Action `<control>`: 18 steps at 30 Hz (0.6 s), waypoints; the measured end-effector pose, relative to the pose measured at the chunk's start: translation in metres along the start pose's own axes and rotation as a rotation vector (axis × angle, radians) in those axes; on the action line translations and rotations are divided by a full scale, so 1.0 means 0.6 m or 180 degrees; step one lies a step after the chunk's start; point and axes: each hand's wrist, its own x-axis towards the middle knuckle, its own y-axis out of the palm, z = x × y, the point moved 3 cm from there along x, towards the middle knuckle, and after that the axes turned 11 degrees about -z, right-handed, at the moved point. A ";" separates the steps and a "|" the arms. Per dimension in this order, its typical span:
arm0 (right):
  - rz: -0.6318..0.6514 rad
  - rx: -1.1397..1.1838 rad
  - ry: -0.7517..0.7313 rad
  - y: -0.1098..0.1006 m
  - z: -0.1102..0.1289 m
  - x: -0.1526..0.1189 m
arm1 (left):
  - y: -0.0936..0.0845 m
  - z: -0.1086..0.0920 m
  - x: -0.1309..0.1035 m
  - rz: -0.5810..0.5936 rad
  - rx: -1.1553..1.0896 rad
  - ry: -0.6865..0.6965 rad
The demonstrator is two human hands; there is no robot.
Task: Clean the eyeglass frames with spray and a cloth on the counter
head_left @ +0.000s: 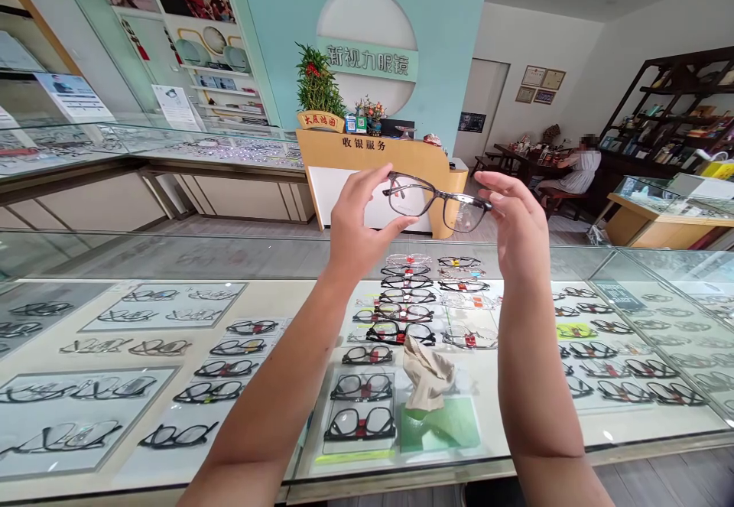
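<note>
A pair of dark-framed eyeglasses (437, 195) is held up in the air above the glass counter, tilted with its right end lower. My left hand (360, 220) pinches the left end of the frame, thumb below and fingers above. At the other end, my right hand (512, 209) has its thumb and fingers closed about the hinge area. Below, on the counter top, lie a crumpled beige cloth (427, 373) and a green sheet (440, 424), the cloth partly over the sheet.
Under the glass of the display counter (275, 396) several rows of eyeglasses (360, 423) are laid out. Beyond stands a wooden cashier desk (372, 151) with a potted plant (316, 86). A person (576, 167) sits at a dark table at the back right.
</note>
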 end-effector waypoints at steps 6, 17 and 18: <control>0.0675 -0.1003 -0.0508 0.010 0.034 -0.018 | -0.017 -0.028 0.016 0.0432 0.0098 0.0296; 0.1334 -0.0821 -0.0247 0.017 0.034 -0.021 | -0.035 -0.069 0.028 0.0866 0.0011 0.0288; 0.1423 -0.0736 -0.0177 0.016 0.034 -0.021 | -0.036 -0.070 0.028 0.0877 -0.0021 0.0256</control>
